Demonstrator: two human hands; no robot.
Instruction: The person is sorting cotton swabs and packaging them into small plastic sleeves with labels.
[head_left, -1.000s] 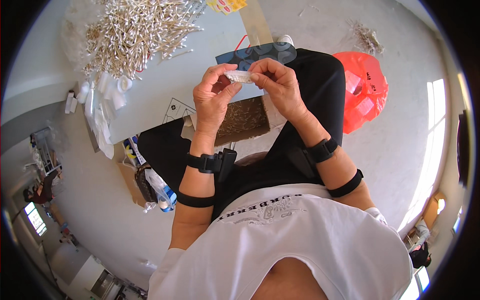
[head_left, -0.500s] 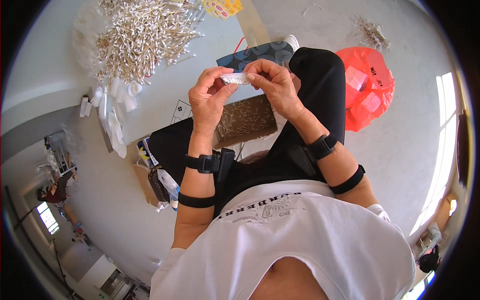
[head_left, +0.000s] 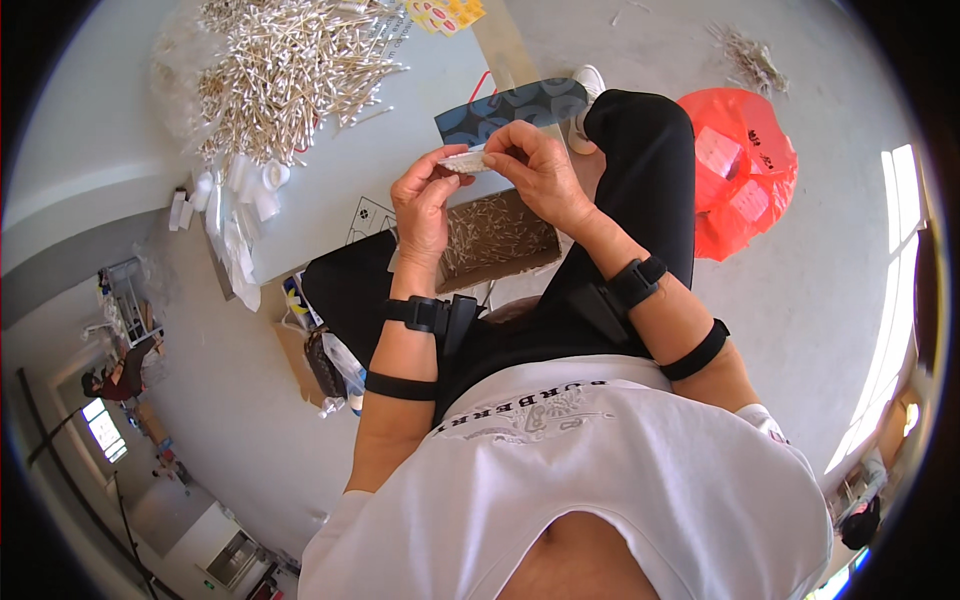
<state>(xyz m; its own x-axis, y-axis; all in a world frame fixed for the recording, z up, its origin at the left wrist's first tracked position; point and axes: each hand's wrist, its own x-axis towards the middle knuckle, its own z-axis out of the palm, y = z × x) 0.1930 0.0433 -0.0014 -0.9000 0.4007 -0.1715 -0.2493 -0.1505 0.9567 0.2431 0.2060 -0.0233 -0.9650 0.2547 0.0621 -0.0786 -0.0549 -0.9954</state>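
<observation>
Between my hands is a small white bundle with a bumpy face (head_left: 463, 162), which looks like cotton swabs packed tip to tip. My left hand (head_left: 422, 205) pinches its left end between thumb and fingers. At the other end, the thumb and fingertips of my right hand (head_left: 545, 178) close on its edge. Just below my hands, an open cardboard box (head_left: 508, 274) at my lap holds loose cotton swabs (head_left: 480, 232). A large heap of cotton swabs (head_left: 285, 75) lies on the table to the far left.
Clear bags and white cylindrical containers (head_left: 262, 190) crowd the table's near-left corner. A dark patterned sheet (head_left: 510, 112) lies beyond my hands, yellow stickers (head_left: 445, 14) at the far edge. An orange-red plastic bag (head_left: 745, 165) and scattered swabs (head_left: 752, 62) are on the floor at right.
The bundle has tilted slightly, and my right fingers have shifted along its end. My left hand sits a little lower and further right. Both hands keep hold.
</observation>
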